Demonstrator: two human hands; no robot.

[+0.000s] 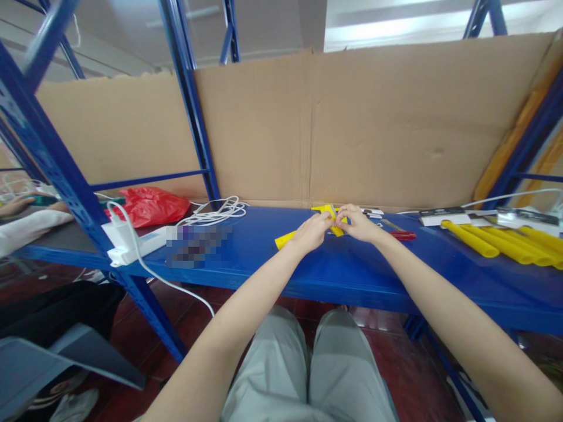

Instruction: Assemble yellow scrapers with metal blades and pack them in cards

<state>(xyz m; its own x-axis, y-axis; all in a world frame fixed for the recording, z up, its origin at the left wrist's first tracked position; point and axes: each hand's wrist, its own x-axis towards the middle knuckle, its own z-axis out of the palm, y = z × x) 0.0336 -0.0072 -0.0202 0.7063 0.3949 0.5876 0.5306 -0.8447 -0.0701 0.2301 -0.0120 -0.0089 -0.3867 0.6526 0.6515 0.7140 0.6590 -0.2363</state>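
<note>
My left hand (313, 230) is closed around a yellow plastic part (285, 240), whose tube-like end sticks out to the left under my palm. My right hand (355, 223) meets it from the other side, fingertips pinched at the part's right end. What those fingertips hold, if anything, is too small to make out. More yellow plastic shows just behind the fingers. A red-handled tool (402, 235) lies on the blue shelf to the right of my right hand, with small metal pieces near it.
Several yellow tubes (505, 243) lie at the right by black-and-white boxes (444, 217). On the left are a white power strip (145, 243), a coiled white cable (224, 210) and a red plastic bag (153, 205). Cardboard (373, 123) backs the shelf. Another person's sleeve (35, 230) shows far left.
</note>
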